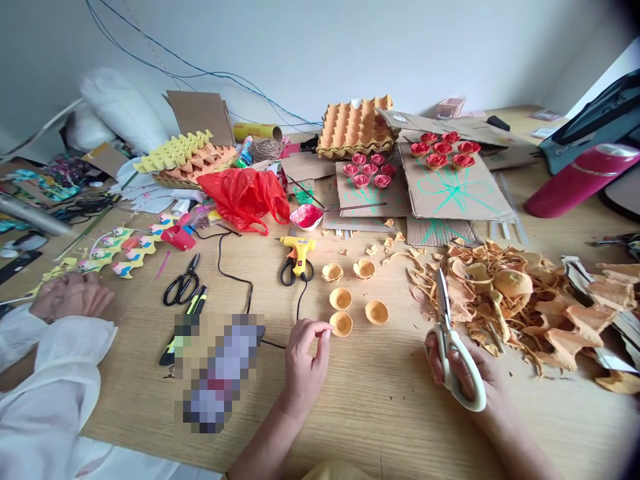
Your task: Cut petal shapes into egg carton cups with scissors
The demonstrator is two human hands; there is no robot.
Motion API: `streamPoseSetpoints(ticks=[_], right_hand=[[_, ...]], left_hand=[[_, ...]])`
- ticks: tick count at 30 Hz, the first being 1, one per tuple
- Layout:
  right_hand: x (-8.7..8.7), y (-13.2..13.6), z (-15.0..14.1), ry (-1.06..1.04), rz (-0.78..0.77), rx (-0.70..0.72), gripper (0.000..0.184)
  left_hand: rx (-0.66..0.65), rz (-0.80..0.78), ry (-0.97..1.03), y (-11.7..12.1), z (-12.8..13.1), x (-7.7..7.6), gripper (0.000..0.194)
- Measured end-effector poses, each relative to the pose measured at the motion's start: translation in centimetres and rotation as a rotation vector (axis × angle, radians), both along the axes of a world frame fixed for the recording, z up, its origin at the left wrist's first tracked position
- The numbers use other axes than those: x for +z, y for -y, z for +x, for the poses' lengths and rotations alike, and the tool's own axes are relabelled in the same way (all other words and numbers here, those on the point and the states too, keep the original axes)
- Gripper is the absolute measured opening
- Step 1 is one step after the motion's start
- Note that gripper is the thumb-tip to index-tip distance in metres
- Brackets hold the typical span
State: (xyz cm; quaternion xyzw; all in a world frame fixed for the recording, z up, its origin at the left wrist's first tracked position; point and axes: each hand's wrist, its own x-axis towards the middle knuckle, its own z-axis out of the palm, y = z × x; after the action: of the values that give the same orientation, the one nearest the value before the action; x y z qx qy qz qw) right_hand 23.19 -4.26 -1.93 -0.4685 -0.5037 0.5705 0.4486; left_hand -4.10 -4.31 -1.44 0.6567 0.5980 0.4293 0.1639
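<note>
My left hand (306, 353) rests on the wooden table (380, 400) with thumb and forefinger pinched right beside an orange egg-carton cup (341, 324); I cannot tell whether it touches the cup. More cut cups lie just beyond: one (341, 298), one (377, 311), and two petal-edged ones (333, 271) (364, 268). My right hand (463, 370) grips white-handled scissors (450, 333), blades pointing up and away. A heap of orange carton scraps (520, 307) lies to the right of the scissors.
A yellow glue gun (299, 252) with its black cord, black scissors (183, 283) and a red bag (245, 193) lie ahead. Cardboard sheets with red paper roses (443, 150), egg trays (355, 127) and a pink bottle (580, 180) stand farther back. Another person's white sleeve (60, 373) and hand (73, 297) rest at left.
</note>
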Motion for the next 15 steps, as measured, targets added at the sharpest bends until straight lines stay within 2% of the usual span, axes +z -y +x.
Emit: streamPoseSetpoints(ticks=[4,7,12,15], right_hand=[[0.2,0.0,0.0,0.000,-0.012,0.033,0.041],[0.5,0.1,-0.1,-0.029,-0.025,0.064,0.045],[0.1,0.0,0.1,-0.187,-0.060,0.138,0.047],[-0.2,0.1,0.2,-0.186,-0.090,0.175,0.041]], left_hand=[[-0.049,-0.015,-0.042,-0.1,0.2,0.4,0.018],[-0.121,-0.036,-0.171,-0.7,1.1,1.1,0.013],[-0.223,-0.052,-0.414,-2.6,3.9,2.2,0.041],[-0.208,-0.058,-0.490,-3.7,5.4,2.1,0.054]])
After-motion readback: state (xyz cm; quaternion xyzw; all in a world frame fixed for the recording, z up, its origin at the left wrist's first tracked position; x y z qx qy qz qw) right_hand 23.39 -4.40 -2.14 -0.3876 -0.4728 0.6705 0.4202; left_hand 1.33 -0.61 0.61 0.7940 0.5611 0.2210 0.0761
